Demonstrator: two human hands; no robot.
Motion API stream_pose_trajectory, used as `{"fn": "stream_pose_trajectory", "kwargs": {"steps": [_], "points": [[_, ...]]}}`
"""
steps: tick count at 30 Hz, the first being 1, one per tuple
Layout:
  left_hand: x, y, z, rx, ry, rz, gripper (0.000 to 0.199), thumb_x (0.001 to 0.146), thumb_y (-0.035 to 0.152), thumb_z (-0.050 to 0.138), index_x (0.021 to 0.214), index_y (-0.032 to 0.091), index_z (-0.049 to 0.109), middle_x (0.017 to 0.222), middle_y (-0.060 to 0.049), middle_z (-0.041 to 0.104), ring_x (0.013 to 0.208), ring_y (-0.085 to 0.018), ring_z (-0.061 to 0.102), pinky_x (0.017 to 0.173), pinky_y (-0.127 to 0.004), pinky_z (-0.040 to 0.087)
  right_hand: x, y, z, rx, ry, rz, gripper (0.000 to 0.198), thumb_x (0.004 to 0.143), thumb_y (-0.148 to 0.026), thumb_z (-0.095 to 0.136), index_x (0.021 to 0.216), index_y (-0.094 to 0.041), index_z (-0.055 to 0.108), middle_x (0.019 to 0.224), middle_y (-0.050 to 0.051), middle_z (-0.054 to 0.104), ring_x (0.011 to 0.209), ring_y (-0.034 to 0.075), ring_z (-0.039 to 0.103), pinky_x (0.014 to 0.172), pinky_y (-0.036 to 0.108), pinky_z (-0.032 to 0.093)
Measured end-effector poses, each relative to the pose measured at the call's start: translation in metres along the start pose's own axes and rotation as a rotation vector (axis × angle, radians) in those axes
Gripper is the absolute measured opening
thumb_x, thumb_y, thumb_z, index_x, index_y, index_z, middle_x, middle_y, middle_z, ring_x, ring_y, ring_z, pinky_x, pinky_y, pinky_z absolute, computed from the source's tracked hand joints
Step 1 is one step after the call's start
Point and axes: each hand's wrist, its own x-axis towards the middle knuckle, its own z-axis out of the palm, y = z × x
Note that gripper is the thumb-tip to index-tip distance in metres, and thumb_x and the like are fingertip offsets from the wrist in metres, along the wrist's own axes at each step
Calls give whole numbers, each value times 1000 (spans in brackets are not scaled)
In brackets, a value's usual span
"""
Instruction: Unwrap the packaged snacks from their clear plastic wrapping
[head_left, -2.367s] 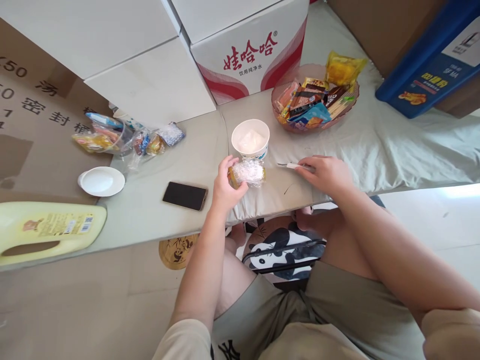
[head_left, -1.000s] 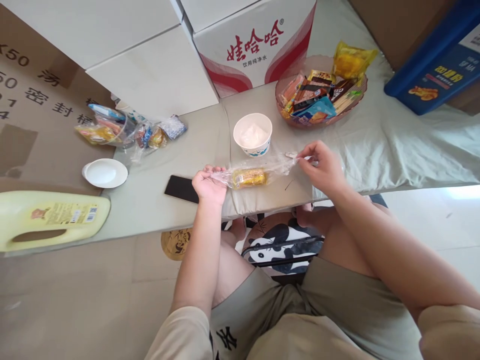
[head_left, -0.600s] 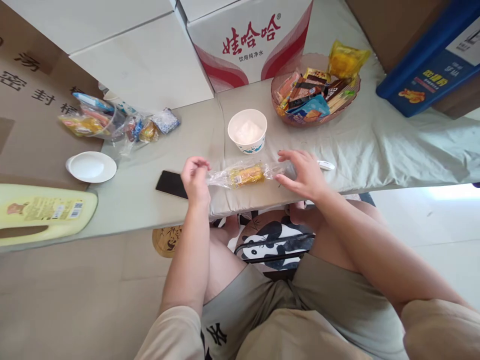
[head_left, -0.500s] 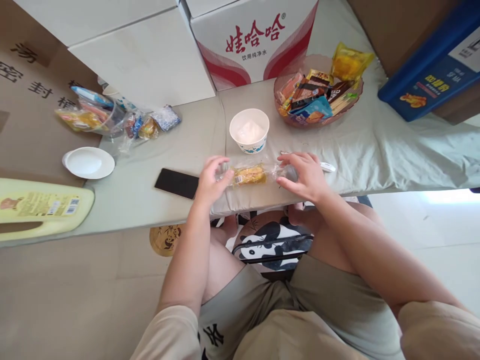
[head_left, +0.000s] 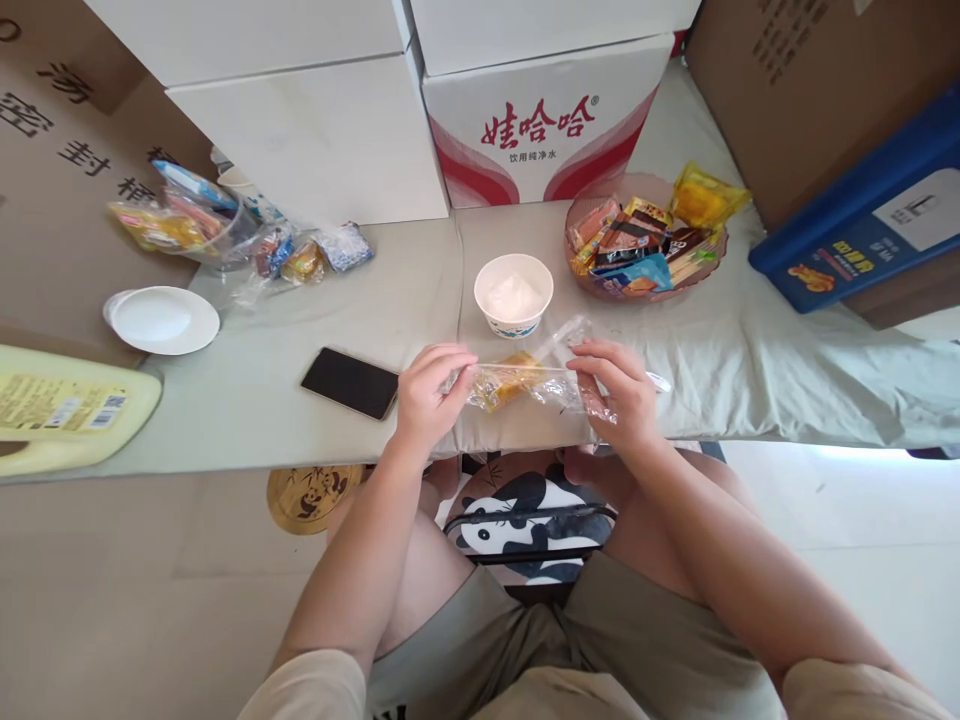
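A: What do you have in your fingers?
B: Your left hand (head_left: 433, 392), at the frame's centre, pinches one end of the clear plastic wrap (head_left: 556, 388) between thumb and fingertips; your right hand (head_left: 619, 390), right of centre, pinches the other end, fingers curled, with loose film beside your palm; a stretch of film runs taut between them.
A: Where do you have the yellow packet (head_left: 513, 376)?
B: Between your hands, mid-frame, slanted, just below the white paper bowl (head_left: 513, 322); you cannot tell from here whether it touches the cloth.
A: And around you?
B: Left of your left hand lies a phone (head_left: 350, 382), dark screen up; just past your right hand a white handle (head_left: 661, 381) pokes out; toward the upper right, a pinkish bowl (head_left: 654, 293) holds wrapped snacks (head_left: 632, 245).
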Motion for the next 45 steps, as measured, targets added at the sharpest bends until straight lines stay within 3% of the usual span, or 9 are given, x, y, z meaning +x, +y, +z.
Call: {"fn": "stream_pose_trajectory", "kwargs": {"steps": [4, 8, 13, 23, 28, 31, 37, 41, 45], "points": [[-4, 15, -11, 22, -138, -8, 12, 86, 18, 57, 84, 19, 70, 64, 1, 64, 51, -9, 52, 53, -21, 44, 0, -8, -4, 55, 20, -213, 22, 93, -21, 44, 95, -25, 66, 102, 7, 73, 104, 25, 66, 90, 44, 45], [-7, 29, -24, 20, -474, -146, 16, 85, 19, 55, 78, 18, 69, 56, 4, 60, 47, -7, 46, 51, -20, 38, -3, -11, -5, 359, -316, -350, 49, 98, -53, 30, 107, -19, 64, 85, 7, 72, 79, 22, 67, 83, 41, 45], [-6, 30, -29, -56, -785, -371, 19, 85, 29, 59, 89, 19, 74, 65, 1, 70, 56, -10, 59, 58, -20, 43, -7, -5, -5, 473, -707, -157, 70, 100, -61, 12, 108, -17, 66, 77, 7, 72, 66, 19, 63, 63, 31, 44], [-5, 1, -30, -473, -918, -716, 65, 98, 50, 22, 99, 13, 75, 86, -11, 77, 51, -13, 56, 53, -26, 42, -7, 1, -1, 530, -627, 125, 75, 99, -62, 7, 106, -18, 67, 81, 9, 70, 61, 18, 63, 63, 34, 49], [-5, 6, -20, -74, -645, -540, 44, 81, 47, 64, 119, 23, 68, 108, -6, 71, 84, -18, 65, 79, -31, 51, -8, -5, 3, 203, -660, 225, 46, 102, -40, 27, 128, -23, 62, 89, 6, 73, 73, 20, 68, 69, 33, 50], [-5, 11, -10, -24, -704, -455, 46, 76, 44, 73, 117, 25, 69, 117, -6, 67, 103, -23, 64, 93, -35, 49, -8, -12, 10, 4, -622, 182, 39, 93, -23, 45, 127, -23, 63, 107, 9, 70, 83, 22, 68, 73, 35, 52], [-5, 19, 9, -360, -580, -614, 36, 92, 49, 52, 95, 18, 72, 93, -6, 70, 82, -18, 64, 74, -28, 51, -9, -16, 19, 26, -512, -5, 59, 80, -14, 58, 138, -24, 53, 138, 12, 56, 118, 30, 56, 99, 48, 49], [0, 19, 22, -663, -441, -884, 45, 84, 60, 60, 88, 16, 67, 72, -1, 60, 52, -9, 47, 43, -20, 35, -5, -9, 19, 278, -440, 81, 41, 85, -19, 59, 126, -25, 59, 124, 10, 63, 113, 25, 61, 95, 42, 52], [10, 13, 27, -835, -240, -974, 46, 70, 59, 74, 78, 15, 63, 58, 4, 47, 46, -5, 36, 40, -18, 20, -4, 2, 19, 364, -364, 179, 28, 82, -31, 67, 109, -23, 62, 108, 9, 65, 98, 24, 65, 85, 40, 55]]}}
